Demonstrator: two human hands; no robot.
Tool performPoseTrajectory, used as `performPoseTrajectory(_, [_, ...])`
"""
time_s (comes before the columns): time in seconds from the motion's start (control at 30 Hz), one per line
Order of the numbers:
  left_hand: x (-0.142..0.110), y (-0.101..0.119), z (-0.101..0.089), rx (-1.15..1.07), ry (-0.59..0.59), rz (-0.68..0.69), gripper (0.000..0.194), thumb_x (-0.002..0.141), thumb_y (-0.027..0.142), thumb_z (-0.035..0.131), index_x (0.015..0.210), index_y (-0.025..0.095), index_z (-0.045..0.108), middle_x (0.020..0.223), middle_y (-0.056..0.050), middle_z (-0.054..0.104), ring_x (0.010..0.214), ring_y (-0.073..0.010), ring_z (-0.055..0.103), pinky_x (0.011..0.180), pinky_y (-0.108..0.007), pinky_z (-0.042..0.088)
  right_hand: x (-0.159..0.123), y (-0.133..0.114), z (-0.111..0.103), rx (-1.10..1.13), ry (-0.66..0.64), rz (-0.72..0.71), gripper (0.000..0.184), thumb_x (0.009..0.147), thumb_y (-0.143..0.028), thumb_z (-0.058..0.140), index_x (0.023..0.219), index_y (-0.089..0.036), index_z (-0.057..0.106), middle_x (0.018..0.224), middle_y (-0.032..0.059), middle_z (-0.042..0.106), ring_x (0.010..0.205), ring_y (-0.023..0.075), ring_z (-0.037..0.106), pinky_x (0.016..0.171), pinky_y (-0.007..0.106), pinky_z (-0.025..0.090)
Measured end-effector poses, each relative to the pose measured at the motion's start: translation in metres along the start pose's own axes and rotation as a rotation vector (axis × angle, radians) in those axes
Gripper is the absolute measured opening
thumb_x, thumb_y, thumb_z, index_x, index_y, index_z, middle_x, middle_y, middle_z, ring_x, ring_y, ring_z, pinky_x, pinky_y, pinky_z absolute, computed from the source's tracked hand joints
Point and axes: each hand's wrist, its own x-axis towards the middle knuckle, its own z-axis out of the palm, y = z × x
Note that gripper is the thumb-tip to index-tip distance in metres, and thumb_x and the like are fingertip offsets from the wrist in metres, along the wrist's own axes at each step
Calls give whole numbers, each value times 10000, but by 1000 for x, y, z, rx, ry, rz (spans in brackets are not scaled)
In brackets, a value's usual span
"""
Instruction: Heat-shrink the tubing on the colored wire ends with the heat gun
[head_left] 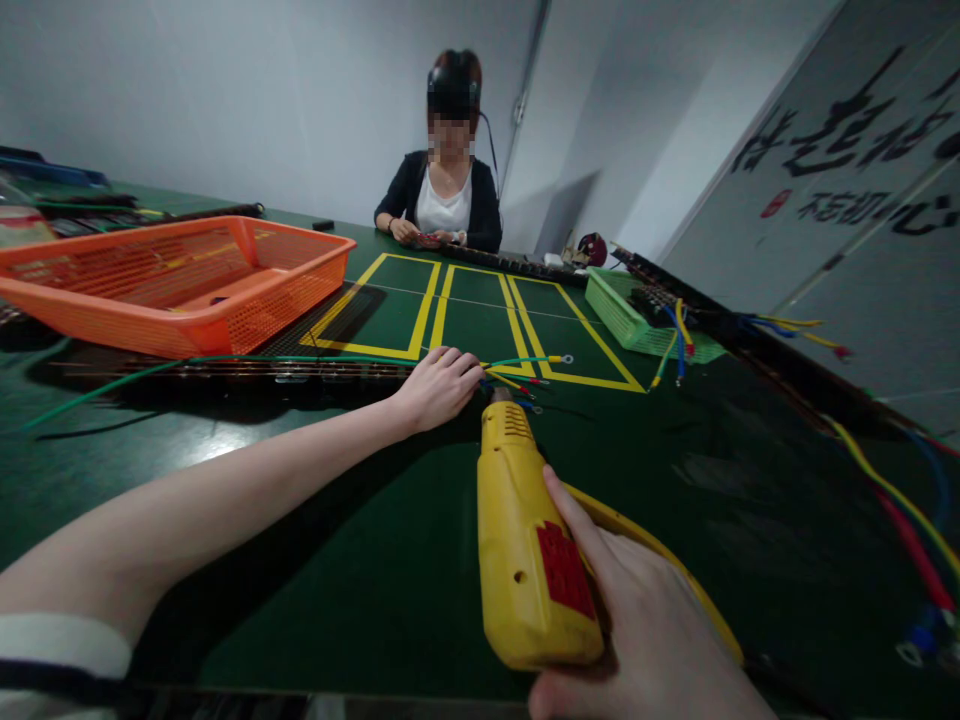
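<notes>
My right hand (652,610) is closed around a yellow heat gun (517,520) with a red label patch, its nozzle pointing away from me. Just beyond the nozzle, my left hand (441,388) lies with fingers curled over the end of a dark wire harness (330,372). From under those fingers several coloured wires fan out to the right. One green wire (517,360) ends in a yellow sleeve and a metal ring terminal (568,359); shorter red and blue ends lie below it. My left fingertips are partly hidden. Leftward, the harness and a loose green wire (112,385) run along the table.
An orange basket (180,330) stands behind the harness at left, a green basket (622,315) at right. Yellow tape (431,310) marks rectangles on the green table. More harnesses with coloured ends (795,400) lie at right. Across the table sits a co-worker (446,200), handling something small and reddish.
</notes>
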Motion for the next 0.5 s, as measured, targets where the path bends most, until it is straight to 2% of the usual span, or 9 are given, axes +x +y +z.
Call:
performPoseTrajectory(0.07, [-1,-1,2,-64,8,-16,259,939,259,360,1074,173,563,1104,-88,592,1002,-228,517,867,-364,383,1,-4,0,-36,-30,15,1364,476,-823,648,1494,-206,-19,1224,126,594,983,295,635,791,410,533])
performPoseTrajectory(0.13, [-1,-2,4,-113,20,-33,252,942,263,356,1058,172,560,1111,-83,599,1018,-224,519,866,-357,393,4,-8,0,-36,-46,15,1388,464,-790,688,1490,-209,-44,1205,128,597,966,293,634,791,412,530])
performPoseTrajectory(0.33, [1,-3,6,-171,38,-82,255,958,269,325,1023,170,551,1038,-73,629,963,-221,541,833,-359,419,13,-22,9,-16,-40,-24,1406,437,-770,717,1487,-234,-49,1163,107,600,996,295,610,859,421,505])
performPoseTrajectory(0.5, [0,-2,5,-194,36,-73,228,947,232,335,1036,164,533,1034,-87,619,973,-222,540,828,-358,430,15,-26,16,-46,-5,-21,1391,415,-824,670,1491,-244,6,1122,106,613,938,302,622,820,442,513])
